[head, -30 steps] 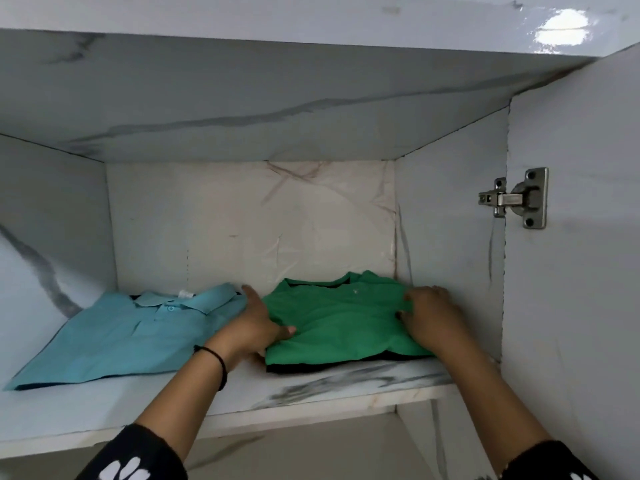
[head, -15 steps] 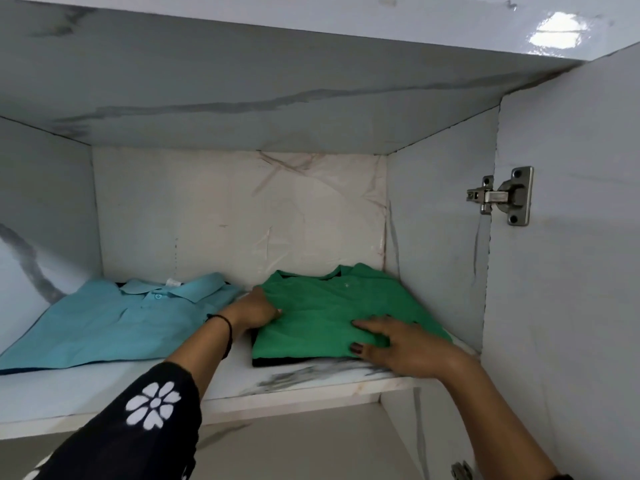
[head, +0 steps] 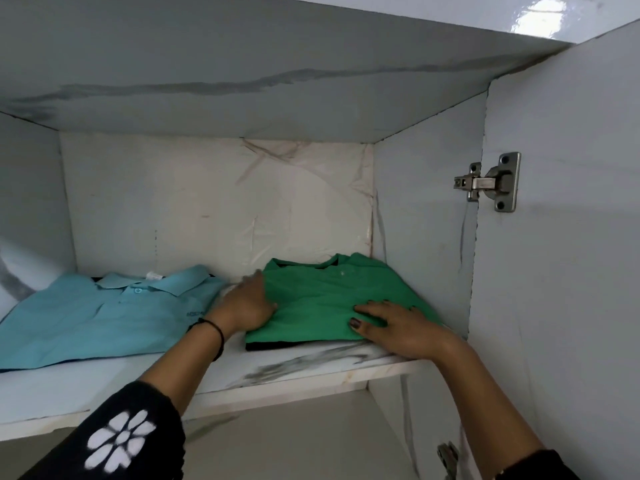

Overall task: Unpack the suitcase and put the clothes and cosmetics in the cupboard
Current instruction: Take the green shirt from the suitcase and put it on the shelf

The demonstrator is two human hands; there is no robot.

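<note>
Inside, one blue shirt (head: 104, 317), one green shirt (head: 322, 292), right hand (head: 405, 327) flat atop, left hand (head: 246, 306) seemingly flat.

Two folded shirts side by side on the shelf (head: 311, 370): left shirt (head: 104, 317) in the lower left of the frame, right shirt (head: 329, 292) mid-frame next to the side wall (head: 426, 220). The left hand (head: 247, 306) is at that one's left edge, the right hand (head: 398, 327) flat on its front corner.
</note>
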